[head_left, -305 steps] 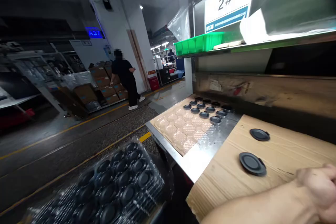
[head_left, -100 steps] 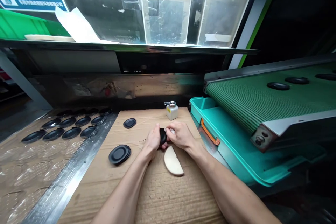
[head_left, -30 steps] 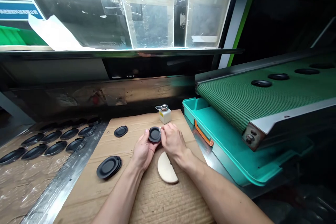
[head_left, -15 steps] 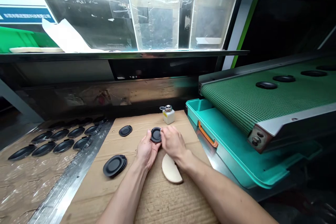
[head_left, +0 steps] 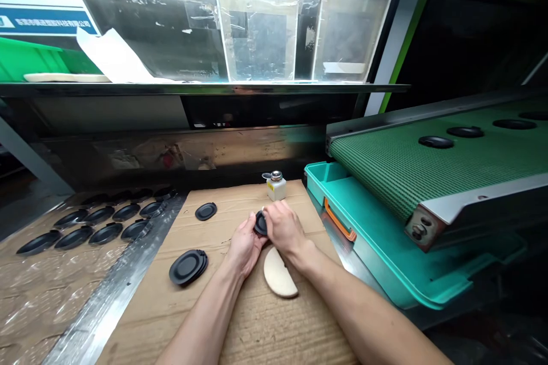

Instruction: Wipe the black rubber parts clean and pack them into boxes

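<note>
Over the cardboard sheet [head_left: 257, 325], my left hand [head_left: 245, 244] is closed on the left edge of a round black plastic lid [head_left: 260, 223]. My right hand [head_left: 285, 229] covers the lid's right side, its fingers bent against the surface; whether they pinch something small there is hidden. Just below the hands lies a cream half-round pad [head_left: 277, 275]. To the left rests a small stack of black lids [head_left: 187, 267], with one single black lid [head_left: 206, 211] farther back. A white pump bottle [head_left: 276, 187] with a metal top stands behind my right hand.
At the left, a clear blister tray [head_left: 55, 291] holds several black lids. On the right, a green conveyor belt [head_left: 385, 165] carries more lids above a teal bin [head_left: 377, 251] with an orange handle [head_left: 338, 222]. A metal shelf [head_left: 240, 89] runs across the back.
My right hand has moved left over the lid and now covers more of it. The lid appears more turned. The whole view has shifted slightly.
</note>
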Demonstrator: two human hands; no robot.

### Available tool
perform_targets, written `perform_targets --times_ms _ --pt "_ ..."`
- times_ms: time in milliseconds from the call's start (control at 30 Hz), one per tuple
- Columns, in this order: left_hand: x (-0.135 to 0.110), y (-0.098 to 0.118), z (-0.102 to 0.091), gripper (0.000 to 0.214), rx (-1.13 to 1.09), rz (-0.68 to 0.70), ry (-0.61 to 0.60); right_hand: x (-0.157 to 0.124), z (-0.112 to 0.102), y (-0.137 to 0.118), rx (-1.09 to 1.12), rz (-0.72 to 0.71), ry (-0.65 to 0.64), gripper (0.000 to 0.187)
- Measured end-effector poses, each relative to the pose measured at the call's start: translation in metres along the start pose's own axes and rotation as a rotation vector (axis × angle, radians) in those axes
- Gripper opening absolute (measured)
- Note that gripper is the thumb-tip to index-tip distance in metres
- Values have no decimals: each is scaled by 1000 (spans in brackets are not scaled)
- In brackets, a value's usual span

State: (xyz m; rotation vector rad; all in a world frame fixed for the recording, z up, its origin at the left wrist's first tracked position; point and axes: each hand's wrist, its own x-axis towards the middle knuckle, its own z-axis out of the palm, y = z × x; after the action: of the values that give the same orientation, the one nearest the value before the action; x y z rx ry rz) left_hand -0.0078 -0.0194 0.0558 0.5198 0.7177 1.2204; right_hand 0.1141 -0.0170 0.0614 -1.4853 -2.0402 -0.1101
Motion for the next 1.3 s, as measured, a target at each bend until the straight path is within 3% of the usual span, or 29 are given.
perform_targets --times_ms 167,267,367,500,567,633,733,867,1067,1133,1300 --pt "7 18 -11 33 -20 -88 88 2 -19 31 -100 214 -85 23" --pt "9 25 -18 39 -123 -193 130 0 -35 33 -172 282 -168 32" --pt "8 29 -21 46 -195 -213 77 -3 -51 15 -127 228 -259 46" --pt "7 33 -24 49 -266 -214 27 -15 -62 -12 30 140 -629 51" --pt "7 35 -25 47 -306 -227 27 -22 -60 -17 27 86 -714 61" --pt "7 38 -26 46 -348 -245 36 -26 -55 -16 31 52 -712 62" --pt "6 41 -27 44 -403 -273 63 -24 -44 -6 3 52 -618 39" --pt "7 41 -27 42 -387 -274 58 -16 -33 6 -35 138 -495 37" --pt "7 31 -12 17 -78 -111 102 -15 -15 13 54 182 -395 36" --pt "1 28 -5 20 -2 -77 113 -16 -11 16 100 191 -374 35" --pt "-30 32 -3 24 247 7 6 -15 -7 23 147 187 -346 33"
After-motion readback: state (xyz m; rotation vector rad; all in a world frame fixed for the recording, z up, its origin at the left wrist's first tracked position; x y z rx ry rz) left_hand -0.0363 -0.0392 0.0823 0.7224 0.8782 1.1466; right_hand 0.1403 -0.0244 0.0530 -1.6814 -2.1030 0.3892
